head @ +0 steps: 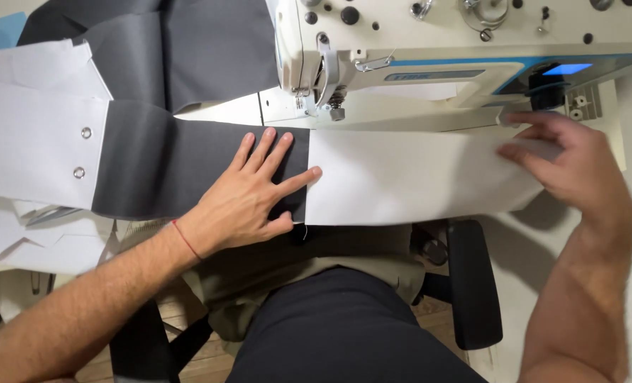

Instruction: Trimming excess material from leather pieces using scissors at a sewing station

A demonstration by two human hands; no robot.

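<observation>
My left hand (256,191) lies flat, fingers spread, pressing the grey cloth (160,167) at its seam with the white cloth (408,177) on the counter. My right hand (568,159) pinches the white end. Next, I judge, comes feeding it under the needle (336,106).

Left hand (252,195) presses flat on grey fabric (160,167); right hand (568,159) pinches white fabric (408,177).

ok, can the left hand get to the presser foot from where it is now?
Probably yes. The left hand lies flat on the grey fabric, just below the presser foot. Only flat cloth and bare machine bed lie between them; the right hand is off at the white panel's far end.
</observation>
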